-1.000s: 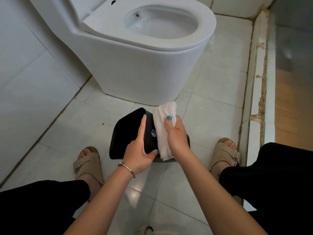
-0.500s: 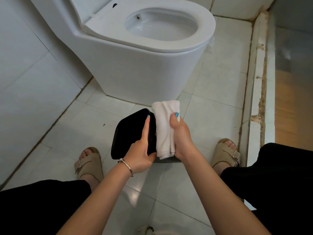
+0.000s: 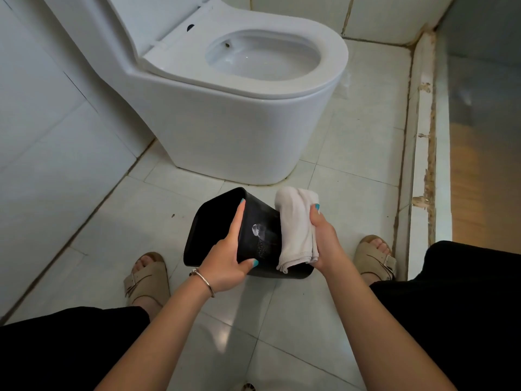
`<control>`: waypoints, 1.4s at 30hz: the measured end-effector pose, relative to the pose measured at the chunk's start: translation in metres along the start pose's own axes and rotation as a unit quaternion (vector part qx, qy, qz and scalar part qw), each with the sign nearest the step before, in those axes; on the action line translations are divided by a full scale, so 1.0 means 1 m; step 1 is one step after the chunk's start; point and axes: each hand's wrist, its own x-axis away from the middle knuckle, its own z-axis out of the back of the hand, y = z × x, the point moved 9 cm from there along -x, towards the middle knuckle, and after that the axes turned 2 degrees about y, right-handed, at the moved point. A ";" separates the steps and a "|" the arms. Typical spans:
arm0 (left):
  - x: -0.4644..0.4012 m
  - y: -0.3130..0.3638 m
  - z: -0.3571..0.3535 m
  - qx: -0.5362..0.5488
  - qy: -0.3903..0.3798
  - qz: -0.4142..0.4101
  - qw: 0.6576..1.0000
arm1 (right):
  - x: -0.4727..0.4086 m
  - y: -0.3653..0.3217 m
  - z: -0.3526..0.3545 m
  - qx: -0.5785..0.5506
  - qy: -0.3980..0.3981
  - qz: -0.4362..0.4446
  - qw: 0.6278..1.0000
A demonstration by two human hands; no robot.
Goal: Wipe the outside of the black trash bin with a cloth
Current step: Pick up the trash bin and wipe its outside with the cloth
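Cloth (image 3: 297,227) slid w/ right hand (image 3: 324,241) from over the bin's (image 3: 262,235) upper side wall toward its right edge, so the pale smudge on the wall, covered 0.5 s ago, is now exposed. Left hand's (image 3: 225,263) index finger reaches further up along bin rim than 1 s ago. Head cam shifted a bit; more toilet (image 3: 225,122) in view.

Black trash bin (image 3: 225,230) tilted; white folded cloth (image 3: 297,230) against side.

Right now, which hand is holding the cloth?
The right hand grips the folded white cloth and presses it on the tilted black plastic trash bin. The left hand, with the silver bracelet, only steadies the bin.
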 end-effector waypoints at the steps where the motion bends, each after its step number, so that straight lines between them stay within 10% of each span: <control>1: 0.000 -0.001 0.001 0.007 0.004 0.002 1.000 | -0.001 0.000 0.002 0.007 0.005 0.014 1.000; 13: -0.004 -0.006 0.001 0.033 0.024 0.015 0.999 | 0.001 -0.018 0.000 0.223 0.064 0.169 0.958; 17: 0.000 -0.007 0.003 0.034 0.026 0.015 0.999 | -0.005 -0.027 0.010 0.456 0.159 0.183 0.856; 24: -0.003 0.004 -0.004 0.010 0.016 -0.005 1.000 | 0.026 -0.045 0.000 0.550 0.243 0.290 0.745; 28: -0.005 0.003 -0.003 0.021 0.018 0.000 1.000 | 0.017 -0.026 -0.010 0.603 0.184 0.219 0.745; 35: -0.006 -0.008 0.006 0.073 0.013 0.015 0.997 | 0.006 -0.005 0.012 0.417 0.128 0.176 0.883; 42: -0.003 -0.005 0.000 0.075 0.013 0.014 0.997 | 0.019 -0.005 -0.010 0.387 0.098 0.208 0.893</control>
